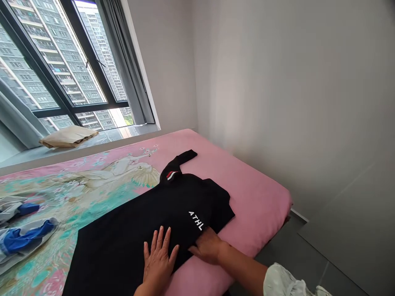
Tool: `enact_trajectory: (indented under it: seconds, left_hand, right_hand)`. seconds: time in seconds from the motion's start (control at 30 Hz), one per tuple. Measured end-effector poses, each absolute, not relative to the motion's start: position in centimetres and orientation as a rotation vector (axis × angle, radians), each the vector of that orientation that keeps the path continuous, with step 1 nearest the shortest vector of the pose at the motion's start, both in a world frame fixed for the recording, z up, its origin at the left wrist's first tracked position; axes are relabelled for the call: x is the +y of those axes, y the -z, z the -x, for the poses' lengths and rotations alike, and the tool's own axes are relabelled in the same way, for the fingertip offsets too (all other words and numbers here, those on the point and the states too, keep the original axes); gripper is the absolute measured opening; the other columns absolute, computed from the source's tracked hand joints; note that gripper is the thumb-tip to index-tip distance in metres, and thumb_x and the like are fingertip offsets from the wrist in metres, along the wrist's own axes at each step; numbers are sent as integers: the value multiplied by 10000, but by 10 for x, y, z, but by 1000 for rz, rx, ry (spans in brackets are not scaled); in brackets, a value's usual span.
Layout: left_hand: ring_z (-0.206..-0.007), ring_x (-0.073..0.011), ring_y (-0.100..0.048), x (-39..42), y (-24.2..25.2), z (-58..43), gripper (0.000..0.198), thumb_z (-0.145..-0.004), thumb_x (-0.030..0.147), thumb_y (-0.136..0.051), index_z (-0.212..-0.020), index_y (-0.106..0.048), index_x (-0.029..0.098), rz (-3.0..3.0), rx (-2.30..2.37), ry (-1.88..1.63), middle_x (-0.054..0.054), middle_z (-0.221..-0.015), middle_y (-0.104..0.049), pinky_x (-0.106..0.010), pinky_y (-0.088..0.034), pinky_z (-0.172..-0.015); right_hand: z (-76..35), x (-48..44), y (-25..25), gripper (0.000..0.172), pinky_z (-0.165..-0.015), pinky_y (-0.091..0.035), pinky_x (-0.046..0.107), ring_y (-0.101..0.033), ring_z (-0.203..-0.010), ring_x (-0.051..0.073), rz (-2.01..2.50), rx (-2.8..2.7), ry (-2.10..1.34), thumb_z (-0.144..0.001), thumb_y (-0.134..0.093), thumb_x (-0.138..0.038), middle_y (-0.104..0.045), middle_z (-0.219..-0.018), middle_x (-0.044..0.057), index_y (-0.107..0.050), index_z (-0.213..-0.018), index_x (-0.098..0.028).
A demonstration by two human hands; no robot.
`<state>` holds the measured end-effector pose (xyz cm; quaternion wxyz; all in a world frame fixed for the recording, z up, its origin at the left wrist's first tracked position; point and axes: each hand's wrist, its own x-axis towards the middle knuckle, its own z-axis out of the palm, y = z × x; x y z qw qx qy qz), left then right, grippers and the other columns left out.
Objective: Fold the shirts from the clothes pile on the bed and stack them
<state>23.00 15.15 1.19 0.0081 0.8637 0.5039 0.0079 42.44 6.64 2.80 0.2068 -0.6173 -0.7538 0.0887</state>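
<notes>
A black T-shirt (135, 222) with white "ATHL" lettering lies spread on the bed, one sleeve with a red and white mark reaching toward the far side. My left hand (159, 257) rests flat on the shirt's body, fingers spread. At the near edge by the lettering, my right hand (208, 246) has its fingers curled at the fabric, partly tucked under or behind it. The tips of those fingers are hidden.
The bed (247, 193) has a pink sheet with a floral, turquoise print on the left. Blue and white folded clothes (27, 238) lie at the left edge. A beige folded cloth (69, 135) sits on the windowsill. Walls border the bed's far side; grey floor (296, 246) shows at right.
</notes>
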Motion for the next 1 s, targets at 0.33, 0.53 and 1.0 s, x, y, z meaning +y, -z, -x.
enact_trajectory:
  seconds: [0.33, 0.53, 1.0]
  left_hand:
    - [-1426, -259, -106, 149, -9, -232, 683, -841, 577, -320, -1437, -250, 249, -2732, 1565, -91, -39, -1547, -162, -540, -24, -1133]
    - [-1427, -264, -100, 147, -14, -232, 752, -812, 635, -321, -1445, -228, 238, -2742, 1541, -98, -43, -1550, -147, -540, -22, -1132]
    - [-1418, -246, -159, 166, -27, -239, 619, -876, 525, -278, -1407, -339, 213, -2403, 1522, -328, -91, -1522, -266, -538, -128, -1125]
  right_hand:
    - [-441, 45, -31, 523, -1081, -233, 415, -396, -1266, 248, 1748, -2100, -265, -912, -416, -451, -521, -1331, 91, -412, -1375, -210]
    - [-427, 53, -23, 455, -1005, -333, 391, -467, -1178, 244, 1693, -2050, -220, -884, -471, -460, -561, -1273, 88, -508, -1267, -219]
    - [-527, 48, -32, 571, -1081, -282, 440, -319, -1287, 240, 1877, -1658, -12, -730, -478, -116, -488, -1329, 82, -442, -1298, -162]
